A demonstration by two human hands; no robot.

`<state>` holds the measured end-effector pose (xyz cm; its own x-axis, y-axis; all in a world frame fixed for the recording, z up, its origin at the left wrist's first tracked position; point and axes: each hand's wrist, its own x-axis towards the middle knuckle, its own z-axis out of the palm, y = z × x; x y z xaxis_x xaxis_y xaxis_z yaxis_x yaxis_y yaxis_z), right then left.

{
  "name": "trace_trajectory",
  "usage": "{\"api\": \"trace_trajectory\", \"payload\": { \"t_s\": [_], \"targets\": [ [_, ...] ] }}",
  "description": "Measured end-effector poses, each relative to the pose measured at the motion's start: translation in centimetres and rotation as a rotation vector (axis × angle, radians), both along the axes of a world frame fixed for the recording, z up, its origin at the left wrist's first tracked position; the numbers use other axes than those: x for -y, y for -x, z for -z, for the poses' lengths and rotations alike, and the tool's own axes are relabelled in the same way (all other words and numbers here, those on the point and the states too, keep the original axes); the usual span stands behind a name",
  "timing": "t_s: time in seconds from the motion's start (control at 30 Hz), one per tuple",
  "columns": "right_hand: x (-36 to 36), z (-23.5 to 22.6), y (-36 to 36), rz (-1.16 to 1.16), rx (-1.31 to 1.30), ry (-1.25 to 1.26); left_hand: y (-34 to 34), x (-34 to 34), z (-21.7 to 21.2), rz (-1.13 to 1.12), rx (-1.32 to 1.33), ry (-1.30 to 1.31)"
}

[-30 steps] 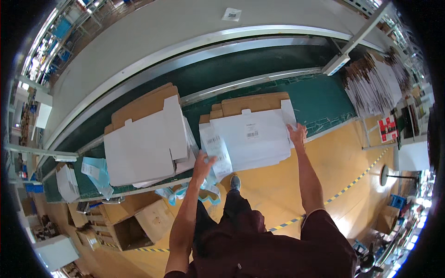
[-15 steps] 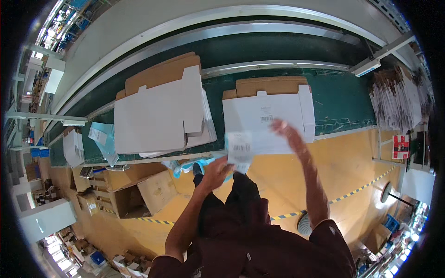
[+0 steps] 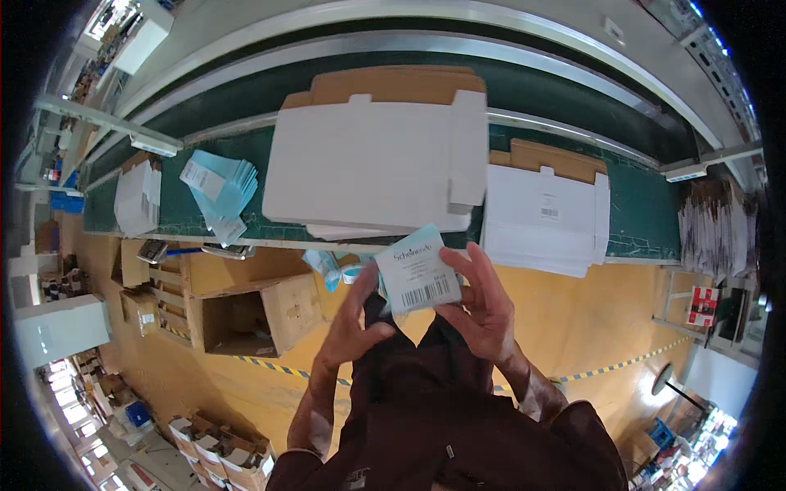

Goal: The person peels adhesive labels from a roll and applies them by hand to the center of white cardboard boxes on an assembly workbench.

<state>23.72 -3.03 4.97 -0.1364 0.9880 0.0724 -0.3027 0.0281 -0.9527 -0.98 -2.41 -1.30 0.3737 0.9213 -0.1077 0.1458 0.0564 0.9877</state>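
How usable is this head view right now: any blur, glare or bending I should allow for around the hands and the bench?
Head view: the small packet and both hands, left hand and right hand, are sharp, with no motion blur. Lighting is even and glare-free on the white flat cartons. Fisheye bends the bench edge and conveyor rails, and the corners are black.

Small card [image 3: 417, 278]: white, pale teal edge, black barcode. Flat cartons [image 3: 372, 164]: white over brown. Tabletop [image 3: 639, 221]: dark green. Floor [image 3: 573, 319]: yellow-orange.

Small white-and-teal barcoded packet [image 3: 417, 277] held between both hands, fanned teal packets [image 3: 219, 186] lay on green bench left, white flattened cartons [image 3: 377, 159] centre, barcode label [image 3: 549, 211] on right carton stack, open brown box [image 3: 250, 315] below.
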Motion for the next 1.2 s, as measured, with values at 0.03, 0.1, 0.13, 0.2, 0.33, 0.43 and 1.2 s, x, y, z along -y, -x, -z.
{"api": "trace_trajectory", "payload": {
  "t_s": [0.03, 0.1, 0.13, 0.2, 0.33, 0.43, 1.2],
  "targets": [
    [0.4, -0.1, 1.6, -0.011, 0.020, 0.010, 0.2, -1.9, -2.5, -0.081, 0.239, 0.024],
    [0.7, -0.3, 4.5, 0.027, 0.150, -0.088, 2.0, -4.4, -4.8, -0.122, 0.381, 0.085],
    [0.6, -0.4, 5.8, 0.012, 0.172, -0.084, 2.9, -4.8, -6.0, -0.136, 0.403, 0.089],
    [0.5, -0.7, 8.4, -0.024, 0.521, -0.248, 4.7, -5.2, -8.1, -0.010, 0.404, 0.343],
    [-0.2, -0.9, 12.1, 0.007, 0.609, -0.214, 7.3, -4.3, -6.7, -0.262, 0.115, 0.307],
    [-2.5, -4.2, 12.4, 0.215, 1.009, -0.251, 9.5, -5.0, -7.4, -0.150, -0.054, 0.123],
    [-8.3, -1.3, 14.5, 0.198, 0.918, -0.116, 8.2, -8.9, -3.0, 0.062, -0.068, 0.178]
  ]
}}
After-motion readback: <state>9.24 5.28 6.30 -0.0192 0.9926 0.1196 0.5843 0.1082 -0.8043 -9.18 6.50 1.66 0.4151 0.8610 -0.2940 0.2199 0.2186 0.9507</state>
